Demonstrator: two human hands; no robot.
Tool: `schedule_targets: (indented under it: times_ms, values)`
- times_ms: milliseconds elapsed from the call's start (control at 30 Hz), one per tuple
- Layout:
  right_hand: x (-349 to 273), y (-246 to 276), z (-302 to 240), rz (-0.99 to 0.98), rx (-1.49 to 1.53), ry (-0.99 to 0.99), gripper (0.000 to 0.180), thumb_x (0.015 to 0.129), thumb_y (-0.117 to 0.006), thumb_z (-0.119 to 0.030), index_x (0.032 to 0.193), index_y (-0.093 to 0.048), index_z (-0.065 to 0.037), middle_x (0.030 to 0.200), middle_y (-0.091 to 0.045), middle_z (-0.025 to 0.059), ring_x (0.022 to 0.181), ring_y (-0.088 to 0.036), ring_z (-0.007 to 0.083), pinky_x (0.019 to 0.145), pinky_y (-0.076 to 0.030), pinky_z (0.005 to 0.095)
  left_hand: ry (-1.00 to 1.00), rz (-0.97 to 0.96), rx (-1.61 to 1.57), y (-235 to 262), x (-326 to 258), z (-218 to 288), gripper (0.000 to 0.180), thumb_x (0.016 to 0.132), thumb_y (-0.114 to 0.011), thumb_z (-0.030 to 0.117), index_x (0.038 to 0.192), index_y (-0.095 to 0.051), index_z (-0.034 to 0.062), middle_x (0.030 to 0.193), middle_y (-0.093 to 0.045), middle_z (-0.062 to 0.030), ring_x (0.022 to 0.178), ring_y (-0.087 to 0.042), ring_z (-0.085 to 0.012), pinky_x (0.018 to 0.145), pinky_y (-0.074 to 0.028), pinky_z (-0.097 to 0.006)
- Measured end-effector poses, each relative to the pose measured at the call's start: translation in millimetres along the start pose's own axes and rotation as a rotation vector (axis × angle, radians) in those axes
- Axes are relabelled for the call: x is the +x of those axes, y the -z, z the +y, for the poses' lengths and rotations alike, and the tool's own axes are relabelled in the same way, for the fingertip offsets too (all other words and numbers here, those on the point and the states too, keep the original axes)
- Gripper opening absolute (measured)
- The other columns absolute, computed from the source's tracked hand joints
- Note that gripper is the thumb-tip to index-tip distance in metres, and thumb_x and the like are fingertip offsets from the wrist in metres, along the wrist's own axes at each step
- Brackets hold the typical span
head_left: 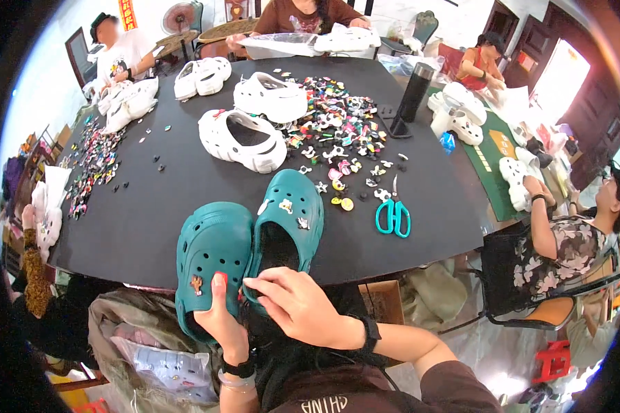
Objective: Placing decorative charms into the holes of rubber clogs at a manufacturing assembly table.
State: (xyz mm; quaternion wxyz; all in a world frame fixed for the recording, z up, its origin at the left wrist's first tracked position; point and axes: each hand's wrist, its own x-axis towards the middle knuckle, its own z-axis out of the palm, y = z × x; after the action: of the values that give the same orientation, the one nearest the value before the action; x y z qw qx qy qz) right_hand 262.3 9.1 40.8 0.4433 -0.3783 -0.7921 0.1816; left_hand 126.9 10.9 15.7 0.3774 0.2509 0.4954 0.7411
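Note:
A pair of teal-green clogs is in front of me at the near table edge. My left hand grips the left clog inside its opening, thumb on top; a red patch shows at the thumb tip. A brown charm sits on that clog's side. The right clog lies against it, tilted, carrying several small pale charms. Over the gap between the clogs, my right hand is closed in a pinch beside the right clog's rim. Whatever those fingertips hold is hidden.
Teal scissors lie right of the clogs. Beyond are a heap of colourful shoe charms, white clogs and a black phone stand beside a dark bottle on the black table. Other people handle white clogs around it.

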Motion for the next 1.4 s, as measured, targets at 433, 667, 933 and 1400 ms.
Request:
schedule_targets:
  times_ms: [433,667,933,1400]
  values:
    - [-31,23,10,0.246,-0.128,-0.095,0.022,0.075,-0.063,-0.004,0.097,-0.063,-0.009,0.091,-0.059,0.0036,0.082,-0.054,0.0207,0.075,-0.037,0.0328,0.462,-0.432,-0.402,17,85,45,0.056,0.094,-0.035,0.041,0.123,-0.041,-0.0068,0.120,-0.051,-0.0178,0.113,-0.048,-0.0254,0.097,-0.037,-0.036]
    - [-57,39,67,0.413,-0.198,-0.329,0.007,0.077,-0.064,-0.009,0.077,-0.058,-0.006,0.083,-0.057,0.0053,0.077,-0.051,0.0223,0.071,-0.036,0.0323,-0.115,-0.280,0.161,20,6,82,0.046,0.094,-0.040,0.029,0.125,-0.042,-0.0043,0.129,-0.046,-0.0183,0.122,-0.041,-0.0252,0.099,-0.032,-0.038]
    - [-61,40,81,0.495,-0.201,-0.331,0.008,0.077,-0.062,-0.005,0.084,-0.059,-0.004,0.087,-0.057,0.0109,0.081,-0.054,0.0257,0.073,-0.045,0.0339,-0.554,-0.161,0.177,11,-20,41,0.043,0.087,-0.043,0.020,0.123,-0.044,-0.0025,0.130,-0.044,-0.0188,0.125,-0.036,-0.0313,0.095,-0.034,-0.037]
    - [-90,28,87,0.306,-0.335,-0.397,0.022,0.081,-0.061,-0.017,0.101,-0.055,-0.009,0.105,-0.046,0.0077,0.097,-0.047,0.0265,0.083,-0.036,0.0368,-0.208,-0.639,-0.359,-88,-74,-21,0.042,0.088,-0.042,0.023,0.122,-0.045,-0.0018,0.130,-0.043,-0.0188,0.125,-0.036,-0.0313,0.095,-0.035,-0.037]
